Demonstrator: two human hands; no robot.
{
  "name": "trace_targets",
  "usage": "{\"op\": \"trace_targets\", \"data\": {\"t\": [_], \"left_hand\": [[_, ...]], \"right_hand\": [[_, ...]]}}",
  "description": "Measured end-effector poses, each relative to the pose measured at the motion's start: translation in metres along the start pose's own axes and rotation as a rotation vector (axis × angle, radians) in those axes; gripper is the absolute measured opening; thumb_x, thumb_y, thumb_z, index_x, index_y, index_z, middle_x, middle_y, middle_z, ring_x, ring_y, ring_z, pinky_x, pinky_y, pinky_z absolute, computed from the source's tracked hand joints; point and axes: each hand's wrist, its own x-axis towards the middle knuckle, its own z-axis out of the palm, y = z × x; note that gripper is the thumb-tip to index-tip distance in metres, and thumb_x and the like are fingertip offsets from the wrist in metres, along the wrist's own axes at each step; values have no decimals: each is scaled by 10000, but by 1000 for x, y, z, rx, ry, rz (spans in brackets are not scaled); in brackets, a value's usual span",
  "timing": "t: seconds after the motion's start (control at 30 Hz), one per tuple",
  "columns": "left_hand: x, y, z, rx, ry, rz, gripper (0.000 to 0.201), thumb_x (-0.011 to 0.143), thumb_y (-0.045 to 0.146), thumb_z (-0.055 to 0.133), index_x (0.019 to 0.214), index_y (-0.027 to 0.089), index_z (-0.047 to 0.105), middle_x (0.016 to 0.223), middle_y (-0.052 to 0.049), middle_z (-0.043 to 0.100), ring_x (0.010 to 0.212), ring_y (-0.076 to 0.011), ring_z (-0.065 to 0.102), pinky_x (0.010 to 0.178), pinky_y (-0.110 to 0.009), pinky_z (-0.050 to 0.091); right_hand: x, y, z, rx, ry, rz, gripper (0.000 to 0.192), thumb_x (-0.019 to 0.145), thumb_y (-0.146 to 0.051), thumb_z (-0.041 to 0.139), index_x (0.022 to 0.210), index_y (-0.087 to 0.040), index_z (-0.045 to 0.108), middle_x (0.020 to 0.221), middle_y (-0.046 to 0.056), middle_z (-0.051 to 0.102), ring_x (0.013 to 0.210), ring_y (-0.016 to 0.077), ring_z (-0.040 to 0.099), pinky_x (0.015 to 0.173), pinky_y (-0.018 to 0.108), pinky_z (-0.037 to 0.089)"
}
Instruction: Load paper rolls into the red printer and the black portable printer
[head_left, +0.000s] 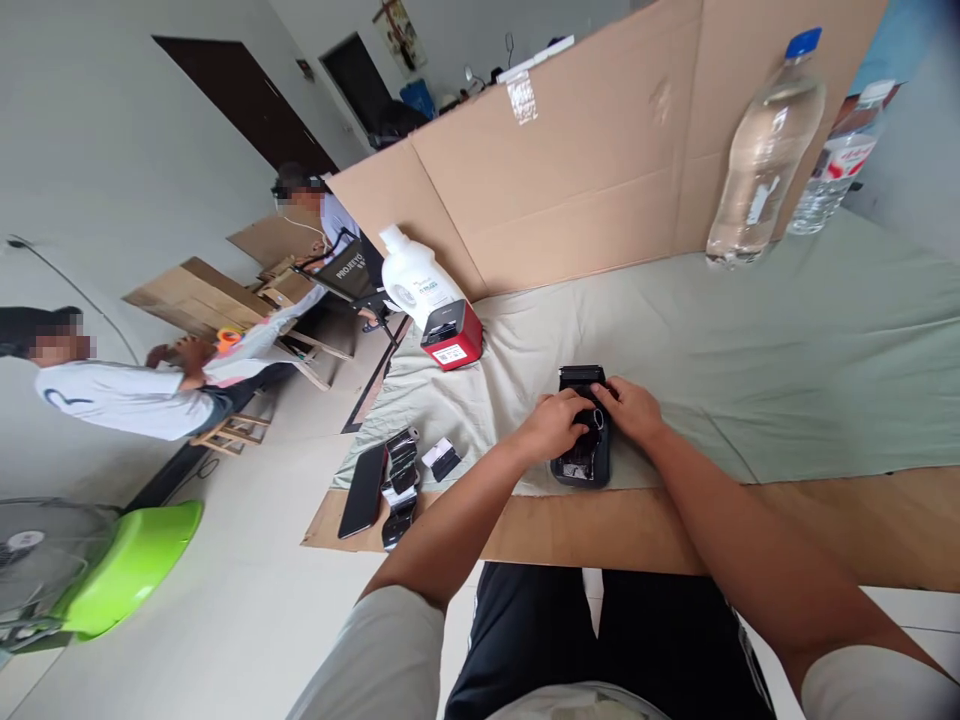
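A black portable label printer (585, 470) lies on the cloth near the table's front edge, with what looks like its lid raised at the far end. My left hand (556, 425) reaches over it from the left, fingers curled down into its middle. Beside those fingertips shows a small whitish ring (598, 418), perhaps the end of a roll. Gripping the printer's upper right side is my right hand (634, 408), its thumb and fingers bent over the edge. The fingers partly hide the inside of the printer.
Left of my hands lie a black phone (363, 492), a crumpled black-and-white label strip (401, 480) and a small black-and-white piece (442, 458). Behind stand a red box (459, 345), a white jug (416, 275), a cardboard partition (577, 180) and water bottles (765, 160). Two people sit far left.
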Motion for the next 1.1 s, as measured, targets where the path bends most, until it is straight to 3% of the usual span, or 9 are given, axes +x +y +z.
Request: {"op": "trace_targets", "data": {"t": [0.17,0.33,0.5,0.57,0.63,0.73,0.83,0.97,1.1], "left_hand": [[-2,3,0,70,-9,-34,325,798,125,670,1112,208,654,1154,-84,685,1112,-282,651,1033,-462,448],[1,5,7,66,-5,-108,313,747,95,735,1024,198,629,1018,-46,721,974,-256,683,1003,-452,442],[-5,-3,15,25,76,-41,71,830,241,708,898,221,702,1024,-54,730,1080,-271,613,996,-459,432],[-10,-9,18,-32,157,13,77,868,270,659,853,226,720,1046,-63,717,1105,-267,587,1008,-463,421],[-13,-17,22,-139,316,15,123,892,278,613,848,217,711,1018,-69,695,1050,-236,594,995,-432,435],[-15,-32,30,-324,598,-148,142,906,318,572,909,201,652,959,-63,646,952,-193,603,916,-363,480],[-19,-40,39,-432,694,-294,225,916,403,548,1014,202,580,1020,-67,616,928,-179,606,850,-324,494],[-38,-28,47,-291,700,-141,317,940,480,497,1094,211,566,1102,-103,579,1067,-224,566,921,-374,476],[-66,-7,55,-18,576,54,280,932,434,548,1098,241,664,1244,-128,531,1231,-296,452,1058,-497,383]], "right_hand": [[-1,-3,-1,0,-16,13,438,970,-568,384,934,-242,674,912,61,746,815,220,651,589,291,322],[-2,-4,-3,-3,-20,30,432,976,-566,374,908,-241,651,914,56,735,824,218,641,606,288,315],[-2,-3,-2,-16,-2,14,426,983,-541,354,884,-238,637,861,60,720,800,218,626,607,287,318],[-2,-3,-1,-11,11,13,412,983,-522,356,885,-237,637,857,64,721,793,220,625,614,289,330],[-2,-3,-1,9,26,0,388,980,-497,367,891,-235,640,860,65,724,794,220,627,631,291,351],[-2,-1,1,59,43,-43,364,971,-465,382,899,-233,653,855,59,725,788,217,631,664,296,395],[-1,1,3,156,60,-89,339,952,-442,412,970,-236,680,911,55,739,828,216,648,739,310,453],[1,4,1,372,25,-153,343,896,-356,479,1126,-215,690,1084,68,738,928,210,660,861,334,495],[-2,6,-18,499,-123,-231,436,779,-239,523,1177,-209,699,1166,61,717,923,206,647,831,340,509]]}}
